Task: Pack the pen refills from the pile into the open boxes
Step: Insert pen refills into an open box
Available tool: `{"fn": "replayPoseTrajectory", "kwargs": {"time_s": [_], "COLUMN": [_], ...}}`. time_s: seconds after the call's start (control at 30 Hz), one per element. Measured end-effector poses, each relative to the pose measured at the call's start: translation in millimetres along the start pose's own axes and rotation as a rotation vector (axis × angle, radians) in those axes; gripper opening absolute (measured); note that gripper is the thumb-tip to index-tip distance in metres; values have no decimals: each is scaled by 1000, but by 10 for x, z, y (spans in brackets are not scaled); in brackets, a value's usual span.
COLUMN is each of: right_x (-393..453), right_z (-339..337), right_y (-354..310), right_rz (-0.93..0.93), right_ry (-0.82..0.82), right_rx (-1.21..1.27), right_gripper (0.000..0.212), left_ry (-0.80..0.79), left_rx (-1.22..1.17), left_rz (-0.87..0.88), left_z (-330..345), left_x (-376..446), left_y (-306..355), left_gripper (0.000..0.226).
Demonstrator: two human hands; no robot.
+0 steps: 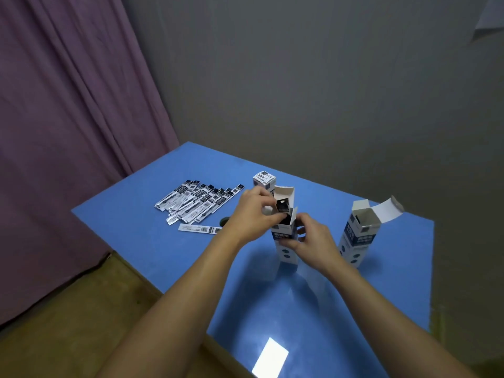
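**Seating refills in the middle box**

Forearms reach in from the near edge of the blue worktop (169, 257) and meet at the middle box (286, 241), which stands upright with its top flaps raised. On the right, the right hand (311, 241) wraps its fingers round the upper body of that box and steadies it. Just left of it, the left hand (253, 214) pinches a packet of refills (282, 207) at the box mouth, the packet's dark top poking out above the rim.

To do this step well, the right hand should probably keep the box vertical and firm while the left guides the packet straight down, clear of the flaps, so nothing snags or tips the tall, narrow carton.

Further right, well apart from both hands, a second open box (357, 241) stands with its lid flap folded back. Beyond the left hand lies the pile of refills (196, 204), spread flat at far left, with one packet (199, 229) apart at its near side. Just behind the middle box stands a closed box (264, 179).
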State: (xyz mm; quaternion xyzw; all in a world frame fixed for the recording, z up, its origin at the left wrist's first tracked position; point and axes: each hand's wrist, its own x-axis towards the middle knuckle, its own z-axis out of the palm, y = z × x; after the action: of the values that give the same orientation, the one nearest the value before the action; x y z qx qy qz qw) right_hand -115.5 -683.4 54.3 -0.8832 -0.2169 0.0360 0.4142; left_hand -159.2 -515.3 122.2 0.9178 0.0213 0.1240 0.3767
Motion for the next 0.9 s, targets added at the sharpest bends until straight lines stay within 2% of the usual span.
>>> {"fn": "replayPoseTrajectory", "kwargs": {"time_s": [0.07,0.23,0.43,0.63,0.77,0.9], "right_x": [3,0,24,27,5,-13], "right_z": [-25,-39,26,137,207,264], "right_y": [16,18,-97,-260,-358,-342], "right_rz": [-11,-34,-52,-43,-47,-12], "right_ry": [-19,-54,-74,-59,-43,-27], "right_rx": [3,23,36,63,55,31], "right_gripper": [44,43,42,40,39,40], "left_ry": [16,122,89,129,108,73], "left_rx": [12,-132,157,28,132,217], "left_rz": [-16,-52,-32,14,62,69], "left_z": [16,-33,-53,-280,-331,-260], "left_x": [-26,-85,-102,-179,-162,-118], "left_y": [39,123,73,-10,-109,-145], "left_gripper": [13,17,14,15,6,11]}}
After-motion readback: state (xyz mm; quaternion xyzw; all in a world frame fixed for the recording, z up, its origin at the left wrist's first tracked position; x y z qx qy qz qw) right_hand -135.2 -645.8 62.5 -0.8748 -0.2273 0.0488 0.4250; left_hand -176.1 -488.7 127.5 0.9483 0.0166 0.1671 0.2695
